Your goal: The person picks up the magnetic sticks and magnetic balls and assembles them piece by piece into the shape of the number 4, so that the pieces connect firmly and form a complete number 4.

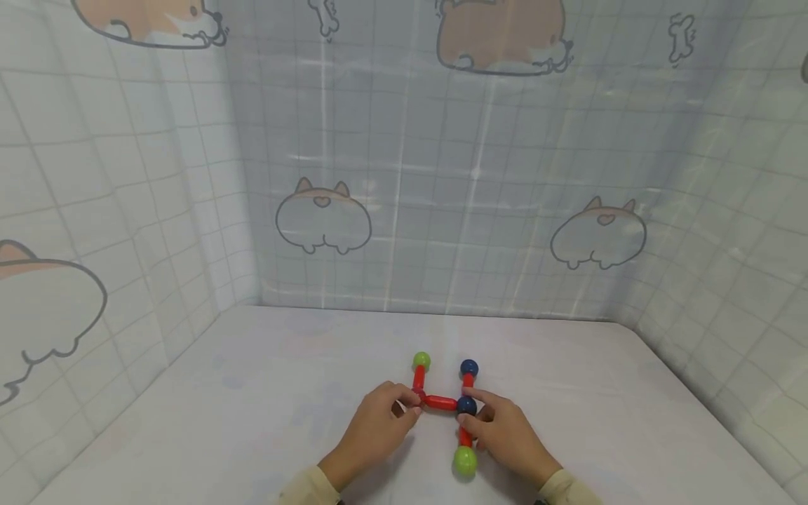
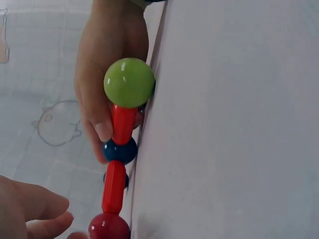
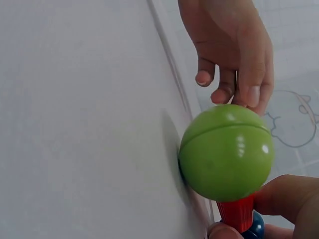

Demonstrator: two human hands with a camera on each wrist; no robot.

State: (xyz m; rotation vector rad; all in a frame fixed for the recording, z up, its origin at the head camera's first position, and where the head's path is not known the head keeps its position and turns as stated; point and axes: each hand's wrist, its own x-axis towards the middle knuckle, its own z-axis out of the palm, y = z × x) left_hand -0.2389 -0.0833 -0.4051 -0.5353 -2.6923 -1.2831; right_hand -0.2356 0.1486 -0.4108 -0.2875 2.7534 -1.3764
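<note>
A construction-toy assembly of red rods and coloured balls lies on the table. A red rod (image 1: 441, 402) joins a dark red ball (image 2: 108, 227) on the left to a dark blue ball (image 1: 466, 406) on the right. From the red ball another rod leads to a small green ball (image 1: 421, 360); from the blue ball, rods run to a second blue ball (image 1: 469, 367) and a nearer green ball (image 1: 466, 461). My right hand (image 1: 508, 431) pinches the assembly around the blue joint and near rod. Beside the red ball my left hand (image 1: 381, 421) has loosely bent fingers, slightly apart from it in the left wrist view.
The white table (image 1: 252, 407) spreads around the assembly. Grid-patterned curtains with dog drawings hang behind it (image 1: 416, 182) and along both sides.
</note>
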